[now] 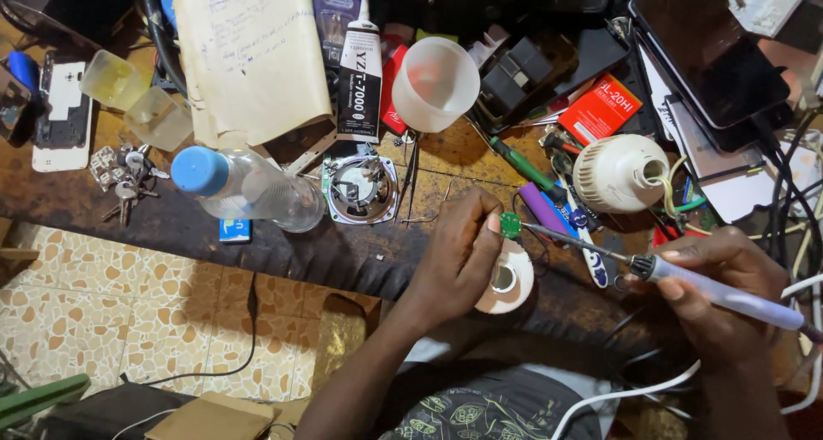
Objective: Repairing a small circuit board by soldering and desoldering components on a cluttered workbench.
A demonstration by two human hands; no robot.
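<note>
My left hand (459, 256) pinches a small round green circuit board (511, 225) between thumb and fingers, above a white roll of tape (507, 279) lying on the dark wooden bench (300, 247). My right hand (724, 290) grips a pale soldering iron (720, 292) like a pen. Its metal tip reaches left and touches the green board. A cord runs from the iron off to the right.
The white bulb housing (619, 172) with wires lies behind the iron. A round metal part (360, 189), clear plastic bottle (244, 187), white cup (435, 82), glue tube (359, 71), keys (123, 172), phones (705, 50) and papers (249, 54) crowd the bench. Tiled floor (129, 303) lies below left.
</note>
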